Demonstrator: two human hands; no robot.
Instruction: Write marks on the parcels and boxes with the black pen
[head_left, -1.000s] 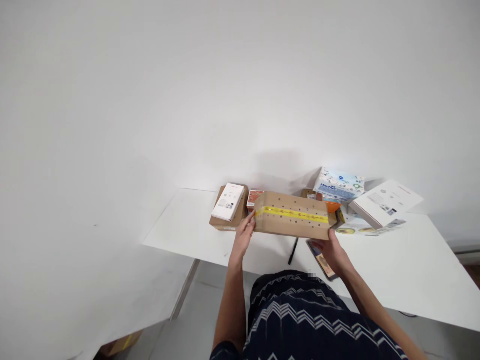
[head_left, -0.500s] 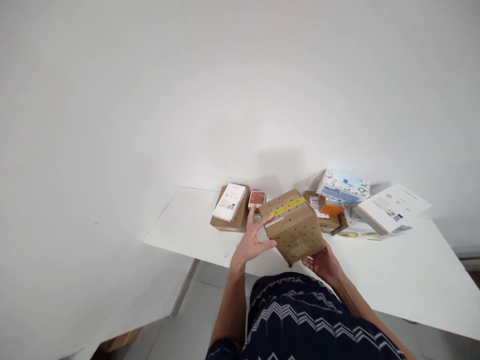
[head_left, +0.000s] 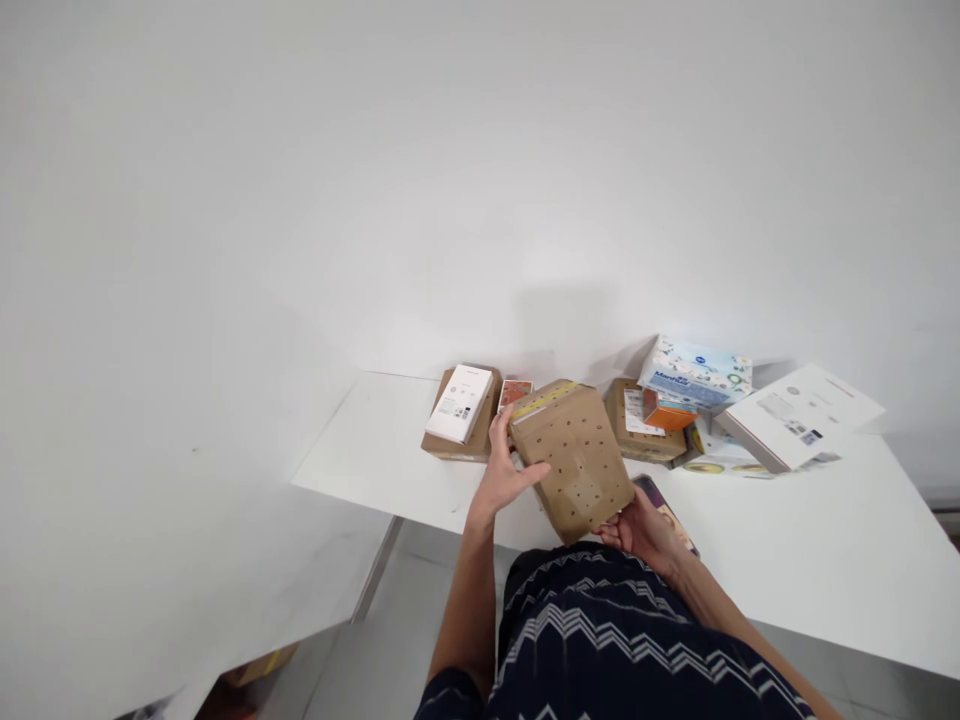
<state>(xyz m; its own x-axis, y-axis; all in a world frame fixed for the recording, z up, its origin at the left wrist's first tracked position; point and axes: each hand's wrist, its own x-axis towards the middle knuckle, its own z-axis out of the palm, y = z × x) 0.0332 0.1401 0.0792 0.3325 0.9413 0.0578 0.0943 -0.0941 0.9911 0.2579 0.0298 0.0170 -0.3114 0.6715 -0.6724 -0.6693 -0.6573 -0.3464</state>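
A brown cardboard box (head_left: 576, 462) with small dark printed marks is held up and tilted in front of me, over the table's near edge. Yellow tape runs along its far upper edge. My left hand (head_left: 504, 475) grips its left side, thumb across the printed face and fingers behind. Under the lower right corner, my right hand (head_left: 641, 530) supports the box, its fingers partly hidden beneath. A phone-like flat object (head_left: 666, 515) lies on the table just behind my right hand.
On the white table (head_left: 810, 550), a white box (head_left: 460, 403) rests on a brown carton (head_left: 480, 440) at left, beside a small red box (head_left: 516, 393). To the right are another brown carton (head_left: 626, 440), an orange box (head_left: 667, 411), a blue-white box (head_left: 697, 371) and a leaning white box (head_left: 799, 415). A wall stands behind.
The brown box has turned from its long taped side to a squarer printed face and tipped downward. Both hands have shifted their hold, the right one moving underneath.
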